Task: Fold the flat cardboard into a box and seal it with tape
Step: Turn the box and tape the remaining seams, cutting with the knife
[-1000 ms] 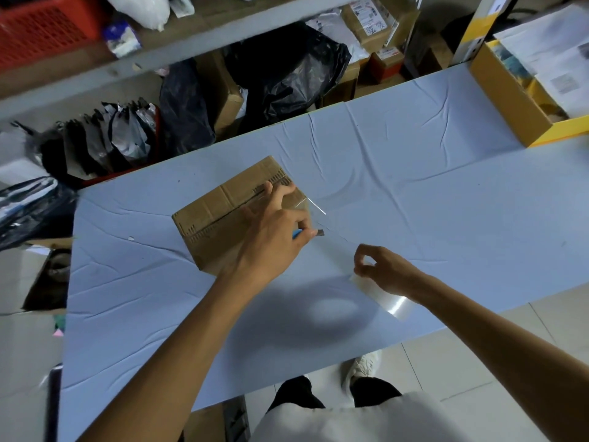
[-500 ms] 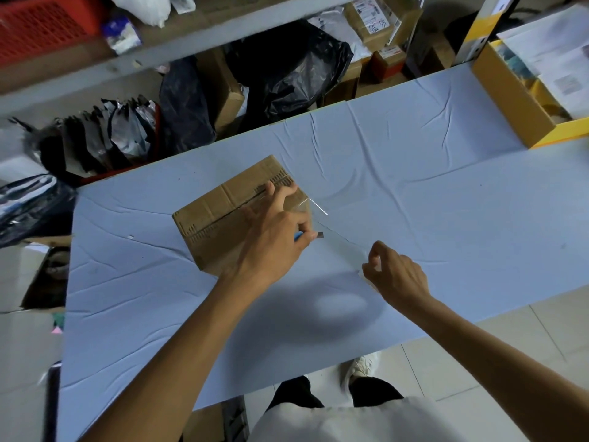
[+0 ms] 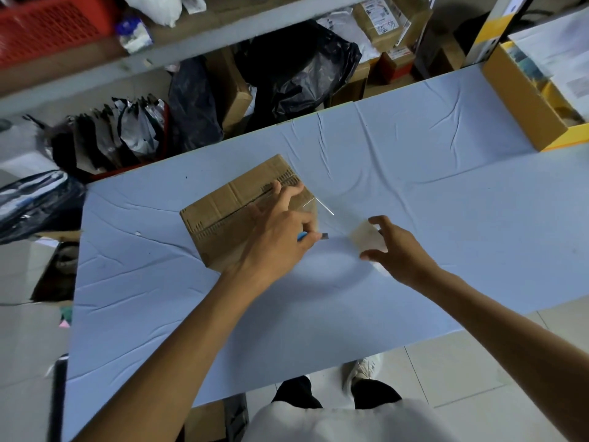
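A folded brown cardboard box (image 3: 223, 215) lies on the blue-covered table (image 3: 414, 173). My left hand (image 3: 280, 231) rests on the box's right half with its fingers spread over the top seam. It also grips a small blue-handled cutter (image 3: 323, 236), whose blade pokes out to the right. A clear tape end (image 3: 318, 205) glints at the box's right edge. My right hand (image 3: 398, 250) hovers to the right of the box with its fingers apart. A blurred, loose piece of clear tape (image 3: 366, 237) sits between its thumb and forefinger; I cannot tell whether they touch.
A yellow-edged cardboard tray (image 3: 522, 103) holding papers stands at the table's far right corner. Behind the table are black plastic bags (image 3: 296, 68), cartons and a shelf with a red crate (image 3: 47, 23). The table's near edge runs just in front of my legs.
My right hand has gone from pinching the tape strip to spread fingers and has moved up towards the box. The left hand and box have stayed put.
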`<action>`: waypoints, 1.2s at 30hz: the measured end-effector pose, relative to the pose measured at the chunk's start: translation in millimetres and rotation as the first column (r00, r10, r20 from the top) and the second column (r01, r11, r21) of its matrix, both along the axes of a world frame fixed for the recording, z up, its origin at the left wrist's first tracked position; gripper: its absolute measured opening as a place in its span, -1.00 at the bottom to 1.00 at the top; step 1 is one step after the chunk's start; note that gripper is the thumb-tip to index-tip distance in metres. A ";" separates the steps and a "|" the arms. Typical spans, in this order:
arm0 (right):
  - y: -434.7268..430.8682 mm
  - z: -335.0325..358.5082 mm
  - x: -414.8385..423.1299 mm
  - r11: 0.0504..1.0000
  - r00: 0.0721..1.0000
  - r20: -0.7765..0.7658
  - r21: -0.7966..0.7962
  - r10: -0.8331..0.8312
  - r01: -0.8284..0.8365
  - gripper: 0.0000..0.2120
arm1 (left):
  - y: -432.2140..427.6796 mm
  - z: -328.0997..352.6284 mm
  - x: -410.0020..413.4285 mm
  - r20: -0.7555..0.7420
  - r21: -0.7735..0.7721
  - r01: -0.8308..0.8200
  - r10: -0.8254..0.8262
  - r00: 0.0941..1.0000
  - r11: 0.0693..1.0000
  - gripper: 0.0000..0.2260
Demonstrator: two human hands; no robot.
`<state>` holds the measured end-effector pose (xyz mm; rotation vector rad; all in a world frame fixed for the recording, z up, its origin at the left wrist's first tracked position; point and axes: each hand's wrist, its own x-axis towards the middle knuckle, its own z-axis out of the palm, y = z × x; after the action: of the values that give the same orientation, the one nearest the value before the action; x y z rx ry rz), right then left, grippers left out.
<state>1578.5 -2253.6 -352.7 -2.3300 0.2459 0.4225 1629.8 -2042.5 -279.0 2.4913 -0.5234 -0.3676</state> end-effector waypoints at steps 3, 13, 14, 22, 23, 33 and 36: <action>-2.2 -1.5 1.3 0.976 0.979 0.116 -0.163 0.165 -0.145 -0.35 | 2.7 2.0 0.7 -0.027 -0.020 0.001 -0.002 1.000 1.000 -0.82; -0.5 -37.2 -14.6 0.765 0.859 -0.057 -0.427 0.509 -0.482 -0.22 | 6.0 -0.7 -0.1 0.021 0.062 0.050 -0.051 0.998 0.997 -0.83; -0.7 -37.6 -13.4 0.764 0.859 -0.073 -0.423 0.508 -0.487 -0.22 | 5.2 -0.6 -2.0 0.066 0.103 0.051 -0.058 0.996 0.993 -0.82; -5.4 0.0 21.0 0.840 0.915 -0.025 -0.386 0.403 -0.380 -0.38 | 4.0 -43.2 -46.0 0.141 -0.108 0.014 0.001 0.990 0.994 -0.86; -5.0 5.1 27.6 0.906 0.947 0.023 -0.297 0.321 -0.300 -0.50 | 4.2 -57.3 -49.5 -0.002 -0.128 -0.036 0.037 0.999 0.991 -0.87; 32.2 13.8 61.2 0.697 0.949 -0.283 0.653 -0.137 0.296 -0.65 | -0.6 -159.9 -55.7 -0.194 0.016 -0.165 0.165 0.967 0.986 -0.73; 28.4 10.5 59.5 0.627 0.942 -0.316 0.713 -0.111 0.313 -0.72 | -1.1 -160.1 -62.1 -0.064 0.068 -0.094 0.098 0.993 0.993 -0.82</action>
<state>1638.0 -2225.2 -342.2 -1.3867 0.3766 0.5616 1567.8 -2043.6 -439.1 2.5455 -0.3683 -0.4349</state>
